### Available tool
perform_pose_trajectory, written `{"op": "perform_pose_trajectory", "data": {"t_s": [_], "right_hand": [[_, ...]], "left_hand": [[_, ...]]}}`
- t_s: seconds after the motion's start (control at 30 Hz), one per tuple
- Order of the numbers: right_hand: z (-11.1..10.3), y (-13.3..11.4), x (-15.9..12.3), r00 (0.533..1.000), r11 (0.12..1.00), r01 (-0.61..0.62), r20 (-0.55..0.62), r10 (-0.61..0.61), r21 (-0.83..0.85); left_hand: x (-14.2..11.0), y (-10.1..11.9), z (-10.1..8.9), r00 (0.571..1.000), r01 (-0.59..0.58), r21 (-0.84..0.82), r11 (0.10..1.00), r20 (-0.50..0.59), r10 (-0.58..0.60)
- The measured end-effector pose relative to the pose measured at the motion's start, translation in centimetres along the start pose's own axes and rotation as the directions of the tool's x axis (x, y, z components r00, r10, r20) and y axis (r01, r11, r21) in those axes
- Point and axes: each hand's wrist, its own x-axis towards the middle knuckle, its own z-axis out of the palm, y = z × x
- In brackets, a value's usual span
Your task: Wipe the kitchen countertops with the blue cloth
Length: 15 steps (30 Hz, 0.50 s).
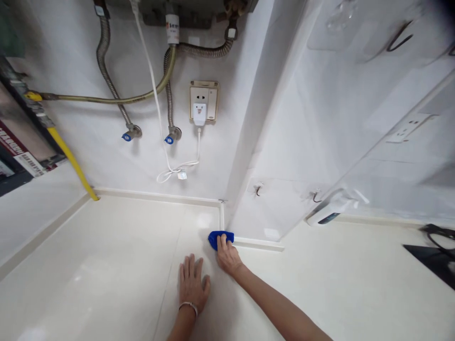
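At the pillar base, blue cloth bunched against the upstand corner; right hand on it, fingers closed over the fabric; left hand flat on the counter, fingers straight, slightly parted. Wall above carries hoses, plugged-in socket; spray bottle well right; pillar juts out between cloth and bottle.
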Motion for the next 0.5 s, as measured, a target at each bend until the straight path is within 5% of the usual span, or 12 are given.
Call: {"op": "perform_pose_trajectory", "data": {"t_s": [0.13, 0.27, 0.4, 0.5], "right_hand": [[-2.3, -0.2, 0.1, 0.993, 0.985, -0.093, 0.092, 0.08, 0.147], [-2.2, 0.4, -1.1, 0.989, 0.945, -0.132, 0.098, 0.107, 0.3], [-1.0, 2.2, -3.2, 0.997, 0.864, 0.054, -0.077, -0.017, 0.5], [0.5, 4.0, -7.0, 0.964, 0.822, 0.109, -0.26, 0.049, 0.56]], "left_hand": [[0.1, -0.2, 0.1, 0.998, -0.065, -0.149, 0.987, -0.019, 0.063], [2.7, 2.8, 0.4, 0.986, -0.159, -0.476, 0.865, -0.039, 0.16], [6.4, 8.1, 1.2, 0.998, 0.042, -0.632, 0.774, 0.058, -0.007], [7.9, 10.4, 2.1, 0.993, 0.111, -0.616, 0.78, 0.094, -0.067]]}}
